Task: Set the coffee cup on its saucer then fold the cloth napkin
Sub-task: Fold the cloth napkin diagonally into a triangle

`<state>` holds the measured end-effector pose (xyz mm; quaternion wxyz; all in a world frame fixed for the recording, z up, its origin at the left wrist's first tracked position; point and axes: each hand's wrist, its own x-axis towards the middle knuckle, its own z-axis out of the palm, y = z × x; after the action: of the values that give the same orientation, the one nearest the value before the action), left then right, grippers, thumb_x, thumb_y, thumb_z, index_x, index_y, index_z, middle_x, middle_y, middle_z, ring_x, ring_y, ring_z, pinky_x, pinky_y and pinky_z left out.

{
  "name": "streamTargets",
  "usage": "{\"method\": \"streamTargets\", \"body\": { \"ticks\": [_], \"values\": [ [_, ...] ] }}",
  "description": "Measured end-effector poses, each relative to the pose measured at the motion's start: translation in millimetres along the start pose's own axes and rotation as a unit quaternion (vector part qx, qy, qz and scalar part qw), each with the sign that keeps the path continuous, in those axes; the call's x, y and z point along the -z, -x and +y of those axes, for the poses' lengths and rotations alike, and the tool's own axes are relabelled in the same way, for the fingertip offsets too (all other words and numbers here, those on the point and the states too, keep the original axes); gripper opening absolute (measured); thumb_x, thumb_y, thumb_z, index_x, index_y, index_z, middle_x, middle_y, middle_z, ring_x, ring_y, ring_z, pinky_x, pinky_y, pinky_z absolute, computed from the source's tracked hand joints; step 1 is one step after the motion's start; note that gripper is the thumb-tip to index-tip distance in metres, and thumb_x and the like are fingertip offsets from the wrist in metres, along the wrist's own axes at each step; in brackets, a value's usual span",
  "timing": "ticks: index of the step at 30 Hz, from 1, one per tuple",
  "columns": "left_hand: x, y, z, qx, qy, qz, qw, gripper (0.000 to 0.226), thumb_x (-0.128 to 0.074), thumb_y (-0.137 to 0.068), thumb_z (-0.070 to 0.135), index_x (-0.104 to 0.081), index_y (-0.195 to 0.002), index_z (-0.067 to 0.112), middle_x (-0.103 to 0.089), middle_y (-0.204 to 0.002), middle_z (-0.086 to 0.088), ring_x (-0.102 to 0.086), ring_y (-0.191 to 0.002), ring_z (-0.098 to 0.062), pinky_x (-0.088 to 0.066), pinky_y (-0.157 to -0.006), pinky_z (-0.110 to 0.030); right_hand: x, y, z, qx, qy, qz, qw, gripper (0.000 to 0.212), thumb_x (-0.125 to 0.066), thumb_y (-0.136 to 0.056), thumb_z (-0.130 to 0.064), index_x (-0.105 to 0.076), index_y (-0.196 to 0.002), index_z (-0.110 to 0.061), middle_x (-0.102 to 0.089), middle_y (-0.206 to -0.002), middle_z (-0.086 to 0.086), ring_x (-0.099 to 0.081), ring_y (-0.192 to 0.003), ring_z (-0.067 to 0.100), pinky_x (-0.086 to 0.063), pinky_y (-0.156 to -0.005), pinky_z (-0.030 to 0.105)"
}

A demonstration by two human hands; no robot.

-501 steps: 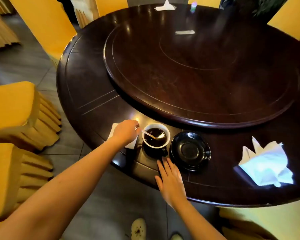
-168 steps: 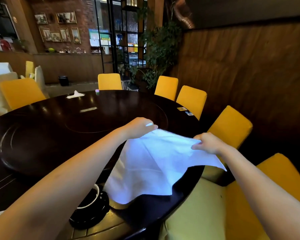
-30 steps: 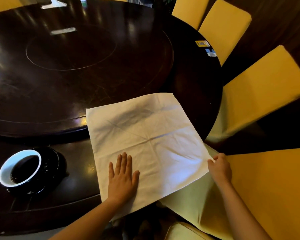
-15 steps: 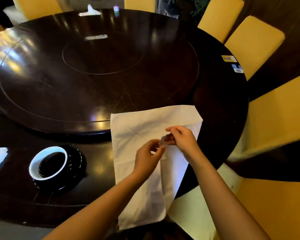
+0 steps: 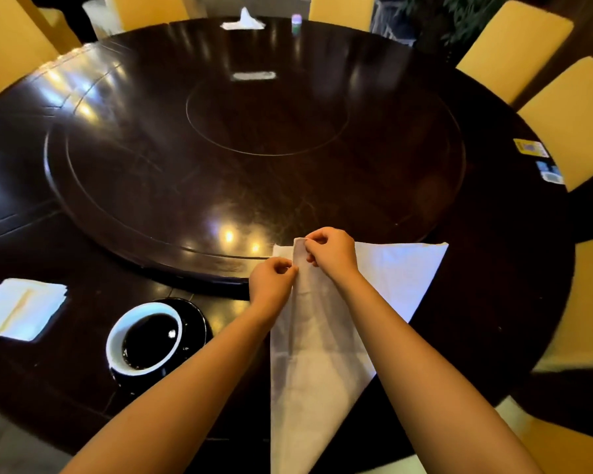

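The white cloth napkin lies on the dark round table near its front edge, its right side folded over toward the left. My left hand pinches the folded edge near the far left corner. My right hand pinches the same corner just beyond it. The coffee cup, white inside and holding dark coffee, stands on its black saucer to the left of the napkin, clear of both hands.
A raised turntable fills the table's middle. A paper napkin with a stirring stick lies at the left. Another folded napkin sits at the far edge. Yellow chairs ring the table; stickers mark the right rim.
Both hands have carried the napkin's folded corner up and away to the far left corner. The fold is now wider and lies flatter. The cup and saucer have not moved.
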<state>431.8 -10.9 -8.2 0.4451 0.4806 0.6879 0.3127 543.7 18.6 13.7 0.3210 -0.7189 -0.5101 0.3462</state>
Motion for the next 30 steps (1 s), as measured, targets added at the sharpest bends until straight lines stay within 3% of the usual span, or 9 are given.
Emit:
{"method": "streamTargets", "body": {
  "ticks": [3, 7, 13, 16, 19, 22, 25, 30],
  "values": [
    [4, -12, -4, 0.019, -0.015, 0.008, 1.0, 0.014, -0.06, -0.081, 0.015, -0.07, -0.09, 0.014, -0.07, -0.087, -0.003, -0.064, -0.082, -0.018, -0.052, -0.075, -0.034, -16, -16, -1, -0.007, 0.043, -0.009, 0.999, 0.011, -0.061, -0.084, -0.021, -0.069, -0.085, -0.014, -0.072, -0.087, 0.009, -0.067, -0.079, 0.026, -0.057, -0.078, 0.043],
    [5, -22, -14, 0.034, -0.021, 0.016, 0.999, 0.013, -0.06, -0.081, 0.016, -0.07, -0.089, 0.016, -0.071, -0.085, -0.003, -0.064, -0.078, -0.018, -0.054, -0.072, -0.036, -30, -27, 0, -0.009, 0.099, -0.019, 0.995, 0.012, -0.06, -0.084, -0.023, -0.07, -0.087, -0.017, -0.072, -0.094, 0.006, -0.064, -0.088, 0.024, -0.053, -0.076, 0.036],
    [4, -22, -19, 0.024, -0.047, 0.032, 0.998, 0.013, -0.056, -0.082, 0.016, -0.066, -0.092, 0.016, -0.064, -0.082, 0.003, -0.06, -0.08, -0.018, -0.051, -0.074, -0.035, -43, -32, 6, 0.008, 0.153, -0.039, 0.987, 0.013, -0.057, -0.084, -0.023, -0.07, -0.087, -0.019, -0.071, -0.096, 0.005, -0.062, -0.09, 0.025, -0.054, -0.076, 0.038],
    [4, -18, -28, 0.029, -0.06, 0.05, 0.997, 0.002, -0.057, -0.081, 0.02, -0.057, -0.081, 0.021, -0.063, -0.078, 0.004, -0.059, -0.076, -0.017, -0.047, -0.066, -0.033, -47, -33, 8, 0.036, 0.189, -0.043, 0.98, 0.015, -0.059, -0.085, -0.024, -0.071, -0.09, -0.016, -0.066, -0.1, 0.007, -0.06, -0.092, 0.026, -0.053, -0.075, 0.039],
    [3, -9, -43, 0.035, -0.074, 0.057, 0.995, 0.014, -0.061, -0.08, 0.029, -0.054, -0.08, 0.017, -0.061, -0.082, 0.0, -0.058, -0.073, -0.018, -0.043, -0.059, -0.032, -47, -35, 13, 0.086, 0.229, -0.035, 0.969, 0.016, -0.06, -0.086, -0.026, -0.07, -0.094, -0.015, -0.058, -0.104, 0.008, -0.051, -0.101, 0.024, -0.045, -0.082, 0.035],
    [-2, -1, -59, 0.043, -0.099, 0.053, 0.993, 0.028, -0.065, -0.078, 0.037, -0.05, -0.089, 0.017, -0.056, -0.091, -0.001, -0.057, -0.078, -0.02, -0.045, -0.064, -0.034, -44, -37, 16, 0.105, 0.261, -0.06, 0.958, 0.017, -0.061, -0.086, -0.026, -0.066, -0.099, -0.016, -0.055, -0.11, 0.006, -0.044, -0.108, 0.023, -0.035, -0.087, 0.031],
    [-8, 6, -69, 0.092, -0.044, 0.026, 0.994, 0.035, -0.068, -0.077, 0.036, -0.046, -0.097, 0.018, -0.057, -0.094, -0.002, -0.058, -0.085, -0.021, -0.049, -0.07, -0.036, -39, -41, 12, 0.111, 0.281, -0.088, 0.949, 0.014, -0.06, -0.085, -0.027, -0.065, -0.093, -0.015, -0.057, -0.108, 0.005, -0.043, -0.108, 0.024, -0.031, -0.086, 0.032],
    [-16, 13, -74, 0.095, 0.028, -0.004, 0.995, 0.011, -0.063, -0.082, 0.022, -0.056, -0.091, 0.021, -0.066, -0.089, -0.001, -0.062, -0.082, -0.018, -0.054, -0.074, -0.039, -23, -43, 3, 0.107, 0.291, -0.17, 0.935, 0.018, -0.052, -0.09, -0.027, -0.063, -0.1, -0.016, -0.066, -0.1, 0.005, -0.048, -0.107, 0.024, -0.029, -0.091, 0.037]
  ]
}}
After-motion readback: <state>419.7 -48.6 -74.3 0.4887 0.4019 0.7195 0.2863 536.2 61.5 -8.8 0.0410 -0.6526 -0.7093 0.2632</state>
